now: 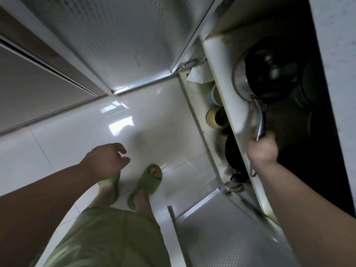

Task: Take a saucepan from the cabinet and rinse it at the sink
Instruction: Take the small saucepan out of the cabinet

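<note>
A steel saucepan (258, 74) with a dark inside stands on the upper shelf of the open low cabinet (215, 54) at the right. Its long dark handle (261, 124) points toward me. My right hand (263, 149) is closed around the end of that handle, at the shelf's front edge. Empty and with loosely curled, parted fingers, my left hand (106, 160) hangs over the white floor tiles, well left of the cabinet. No sink is in view.
Two metal cabinet doors stand open, one far (119, 39) and one near (221, 234). The lower shelf holds cups (216, 118), a dark pan (233, 155) and a white cloth (200, 74). More dark pots (312, 81) sit deeper inside. My feet in green sandals (148, 184) stand on glossy tiles.
</note>
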